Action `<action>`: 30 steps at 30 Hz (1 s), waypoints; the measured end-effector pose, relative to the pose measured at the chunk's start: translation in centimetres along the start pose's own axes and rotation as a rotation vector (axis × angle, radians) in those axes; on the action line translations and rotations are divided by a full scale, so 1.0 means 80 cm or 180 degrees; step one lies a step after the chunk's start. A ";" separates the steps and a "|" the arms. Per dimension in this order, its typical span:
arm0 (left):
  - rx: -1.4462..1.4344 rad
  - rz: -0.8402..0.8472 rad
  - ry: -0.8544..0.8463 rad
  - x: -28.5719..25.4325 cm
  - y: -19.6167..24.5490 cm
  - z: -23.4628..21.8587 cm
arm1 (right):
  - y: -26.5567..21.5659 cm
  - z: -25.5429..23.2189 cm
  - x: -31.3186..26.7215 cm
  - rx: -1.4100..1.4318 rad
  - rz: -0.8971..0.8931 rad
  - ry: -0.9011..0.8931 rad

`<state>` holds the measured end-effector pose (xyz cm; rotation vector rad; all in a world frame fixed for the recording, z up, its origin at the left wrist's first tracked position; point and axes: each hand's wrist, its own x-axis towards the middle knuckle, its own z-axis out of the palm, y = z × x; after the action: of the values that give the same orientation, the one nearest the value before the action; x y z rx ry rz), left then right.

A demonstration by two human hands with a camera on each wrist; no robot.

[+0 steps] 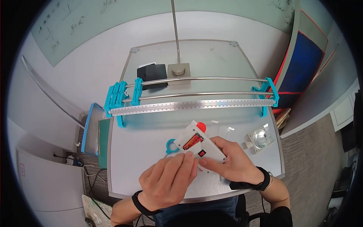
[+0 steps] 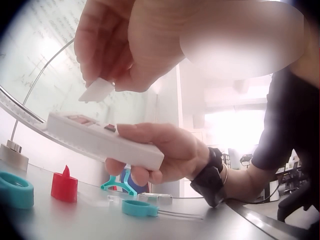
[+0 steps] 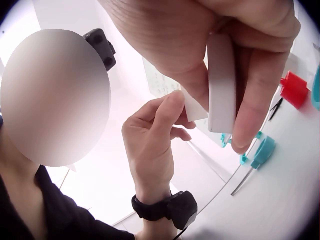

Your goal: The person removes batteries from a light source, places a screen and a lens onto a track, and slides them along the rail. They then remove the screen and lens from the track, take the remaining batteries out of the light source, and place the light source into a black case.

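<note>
In the head view my right hand grips a flat white box-shaped device, thumb on its upper face. That face has an uncovered compartment with red batteries inside and a small black-and-red switch. My left hand is close beside the compartment. Between its fingertips it pinches a small white cover, which the left wrist view shows raised above the compartment. Below the device stands a red flame-shaped piece on the table, and a teal ring holder lies nearby.
Across the table runs an optical bench with metal rods, a ruler and teal supports. A round lens in a clear mount sits at the right. A stand base and a black pouch are behind the bench.
</note>
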<state>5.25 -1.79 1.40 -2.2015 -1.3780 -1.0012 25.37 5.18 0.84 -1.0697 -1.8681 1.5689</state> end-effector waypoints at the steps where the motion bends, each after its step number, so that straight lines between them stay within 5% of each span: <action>1: 0.0001 -0.0005 -0.0003 0.000 0.000 0.003 | 0.001 0.001 -0.001 -0.0155 -0.0131 0.0032; 30: 0.0200 0.0011 0.0122 -0.008 -0.001 0.017 | 0.006 0.012 -0.006 -0.0509 -0.0428 0.0138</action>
<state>5.53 -1.31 0.02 -2.1278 -1.3695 -0.9803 25.06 4.25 0.19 -1.0132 -2.0186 1.3299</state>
